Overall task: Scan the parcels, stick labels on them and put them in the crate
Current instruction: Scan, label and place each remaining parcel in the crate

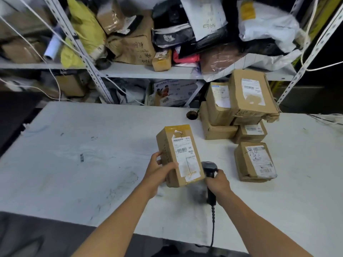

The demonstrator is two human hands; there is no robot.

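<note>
Brown cardboard is filling the middle of the view: the left hand (pixel 157 168) is holding a parcel (pixel 179 154) above the white table (pixel 83 154), thumb curled over its near top edge and fingers wrapped along its left side, so that the printed shipping label (pixel 185 156) is facing up. Just right of that parcel, the right hand (pixel 218 181) is gripping the handle of a black barcode scanner (pixel 210 169), fingers closed round it, with the scanner's head sitting right beside the parcel's near right corner and its cord (pixel 213 225) trailing off the table's near edge. Judging by this, the work is sitting at the scanning step for this one parcel — no fresh sticker is showing on it, and no roll of labels is in sight. Further right of the held parcel, one more box (pixel 255 161) is lying flat, and beyond it a stack of boxes (pixel 239 106) is waiting at the table's far edge — so most of the job seems to be still ahead. The crate is not appearing anywhere in view, so how many parcels are already packed cannot be told. Behind the table, metal shelving (pixel 148 71) is carrying a jumble of bags and cartons.
</note>
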